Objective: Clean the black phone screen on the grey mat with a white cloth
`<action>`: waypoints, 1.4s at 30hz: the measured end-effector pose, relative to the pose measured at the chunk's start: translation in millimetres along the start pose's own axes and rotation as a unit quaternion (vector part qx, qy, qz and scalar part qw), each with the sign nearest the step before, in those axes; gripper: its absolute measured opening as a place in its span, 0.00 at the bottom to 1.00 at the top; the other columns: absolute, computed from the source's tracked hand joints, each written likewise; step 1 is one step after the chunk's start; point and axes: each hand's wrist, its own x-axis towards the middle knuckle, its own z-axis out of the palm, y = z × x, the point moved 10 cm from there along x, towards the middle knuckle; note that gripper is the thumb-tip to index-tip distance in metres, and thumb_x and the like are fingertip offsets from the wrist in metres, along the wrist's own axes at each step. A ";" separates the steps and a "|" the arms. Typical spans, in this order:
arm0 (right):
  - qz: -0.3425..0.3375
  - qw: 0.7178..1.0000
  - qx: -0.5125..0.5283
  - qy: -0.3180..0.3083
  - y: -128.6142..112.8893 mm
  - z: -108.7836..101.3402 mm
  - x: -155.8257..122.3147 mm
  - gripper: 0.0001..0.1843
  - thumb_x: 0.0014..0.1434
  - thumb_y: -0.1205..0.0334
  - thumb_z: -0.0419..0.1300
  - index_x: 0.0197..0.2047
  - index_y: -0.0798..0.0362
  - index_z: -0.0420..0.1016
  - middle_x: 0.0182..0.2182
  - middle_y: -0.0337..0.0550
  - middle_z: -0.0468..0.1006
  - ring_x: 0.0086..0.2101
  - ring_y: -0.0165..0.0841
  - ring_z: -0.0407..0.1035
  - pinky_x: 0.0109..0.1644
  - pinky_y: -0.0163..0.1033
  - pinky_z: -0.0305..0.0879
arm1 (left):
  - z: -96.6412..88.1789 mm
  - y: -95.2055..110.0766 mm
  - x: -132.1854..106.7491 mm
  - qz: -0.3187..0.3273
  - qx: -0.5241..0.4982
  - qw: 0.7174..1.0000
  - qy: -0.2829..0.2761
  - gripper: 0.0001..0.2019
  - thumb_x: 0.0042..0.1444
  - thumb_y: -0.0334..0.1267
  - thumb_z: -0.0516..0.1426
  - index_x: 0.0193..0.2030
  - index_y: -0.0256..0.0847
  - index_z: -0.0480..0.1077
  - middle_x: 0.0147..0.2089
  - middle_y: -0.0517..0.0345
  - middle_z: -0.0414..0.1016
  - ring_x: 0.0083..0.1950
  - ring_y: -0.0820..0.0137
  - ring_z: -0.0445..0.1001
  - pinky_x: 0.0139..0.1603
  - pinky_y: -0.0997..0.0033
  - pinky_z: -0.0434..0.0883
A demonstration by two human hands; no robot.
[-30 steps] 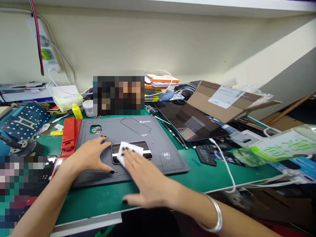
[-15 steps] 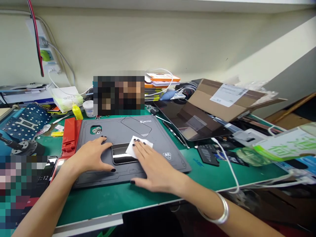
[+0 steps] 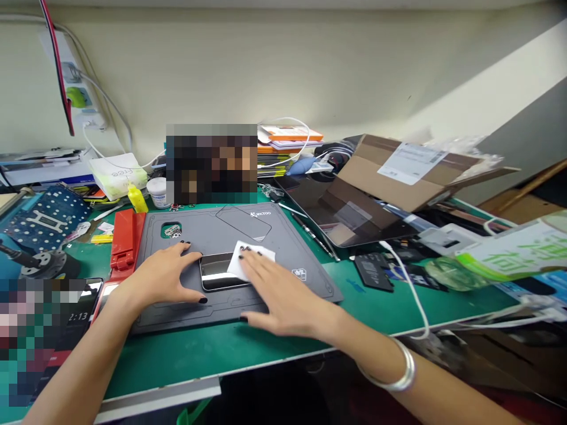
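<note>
While on gray mat [image 3: 199, 233], left hand [image 3: 159, 277] beside phone [image 3: 217, 274], right [image 3: 283, 295] on wipe [image 3: 251, 258]

Black phone [image 3: 217, 274] — white cloth [image 3: 251, 260] atop

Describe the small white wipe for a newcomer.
On the green workbench sits a grey WKTOO mat with a glossy black phone. The white wipe lies on the phone's right end, under the right hand: the only white sheet there.
</note>
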 end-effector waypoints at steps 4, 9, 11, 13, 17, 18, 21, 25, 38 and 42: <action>-0.028 0.999 0.002 -0.021 -4.7 2.7 -0.7 0.58 0.53 0.37 0.60 0.70 0.72 0.44 0.69 0.67 0.36 0.68 0.54 0.33 0.70 0.57 0.41 | -0.7 -0.3 -0.2 -0.003 -0.005 1.000 0.004 0.43 0.45 0.60 0.63 0.66 0.42 0.62 0.69 0.38 0.57 0.66 0.43 0.61 0.61 0.47 0.65; 0.009 1.000 -0.013 0.003 5.7 -2.5 2.3 0.54 0.57 0.40 0.57 0.70 0.73 0.44 0.69 0.67 0.38 0.68 0.54 0.35 0.70 0.57 0.42 | -1.0 0.7 -0.4 -0.003 -0.003 1.000 -0.001 0.43 0.45 0.59 0.63 0.66 0.42 0.61 0.69 0.38 0.57 0.66 0.44 0.61 0.62 0.49 0.64; 0.014 1.000 -0.016 0.005 5.5 -2.3 2.6 0.57 0.55 0.38 0.58 0.70 0.74 0.44 0.69 0.69 0.38 0.68 0.55 0.34 0.70 0.58 0.42 | -0.8 0.6 -0.5 -0.004 -0.002 1.000 -0.001 0.43 0.45 0.59 0.63 0.66 0.42 0.61 0.69 0.38 0.57 0.66 0.44 0.61 0.62 0.49 0.64; -0.029 0.999 -0.003 -0.017 -4.6 2.6 2.2 0.59 0.52 0.36 0.60 0.70 0.73 0.45 0.69 0.69 0.38 0.68 0.56 0.34 0.70 0.58 0.41 | -1.2 0.0 -0.6 -0.006 -0.005 1.000 0.005 0.43 0.45 0.59 0.63 0.66 0.43 0.62 0.69 0.39 0.57 0.66 0.43 0.62 0.62 0.48 0.64; -0.008 1.000 -0.013 -0.018 0.2 1.0 3.9 0.54 0.57 0.39 0.57 0.70 0.73 0.44 0.69 0.67 0.38 0.68 0.54 0.34 0.70 0.56 0.41 | -1.3 0.1 -0.8 -0.001 -0.011 1.000 0.009 0.42 0.45 0.59 0.63 0.66 0.44 0.62 0.69 0.39 0.57 0.66 0.43 0.62 0.62 0.47 0.64; 0.017 1.000 -0.021 -0.009 4.7 -0.9 4.3 0.54 0.57 0.39 0.56 0.70 0.74 0.43 0.69 0.69 0.38 0.68 0.54 0.34 0.70 0.56 0.41 | -1.0 0.4 -0.8 0.001 -0.010 1.000 0.008 0.42 0.45 0.59 0.63 0.66 0.43 0.62 0.69 0.39 0.57 0.66 0.43 0.62 0.62 0.47 0.64; 0.006 1.000 -0.009 -0.007 -4.4 1.4 3.6 0.59 0.54 0.36 0.58 0.69 0.76 0.44 0.69 0.71 0.37 0.68 0.57 0.32 0.70 0.58 0.40 | -0.5 0.5 -0.9 0.002 -0.008 1.000 0.006 0.43 0.45 0.59 0.63 0.66 0.43 0.62 0.69 0.37 0.57 0.66 0.43 0.62 0.61 0.47 0.64; -0.055 0.998 0.016 -0.008 -22.6 4.5 4.8 0.57 0.55 0.34 0.56 0.70 0.72 0.46 0.69 0.68 0.38 0.68 0.54 0.33 0.70 0.57 0.40 | -1.0 -0.4 -1.0 -0.001 -0.013 1.000 0.011 0.42 0.45 0.59 0.63 0.66 0.43 0.62 0.69 0.38 0.57 0.65 0.42 0.62 0.61 0.46 0.64; 0.024 1.000 -0.005 0.014 -7.4 -0.7 12.4 0.55 0.56 0.39 0.58 0.69 0.75 0.46 0.69 0.70 0.41 0.68 0.57 0.34 0.70 0.59 0.39 | -0.2 1.0 -0.9 0.006 -0.005 1.000 0.009 0.42 0.45 0.60 0.63 0.66 0.43 0.62 0.69 0.36 0.57 0.65 0.43 0.63 0.61 0.47 0.65; -0.077 0.997 0.021 -0.009 -36.3 5.5 12.6 0.59 0.55 0.31 0.54 0.69 0.74 0.46 0.69 0.70 0.38 0.68 0.57 0.32 0.71 0.58 0.38 | 1.0 -0.1 -0.7 0.005 -0.009 1.000 0.008 0.43 0.44 0.60 0.63 0.66 0.43 0.62 0.69 0.36 0.56 0.65 0.43 0.62 0.61 0.47 0.64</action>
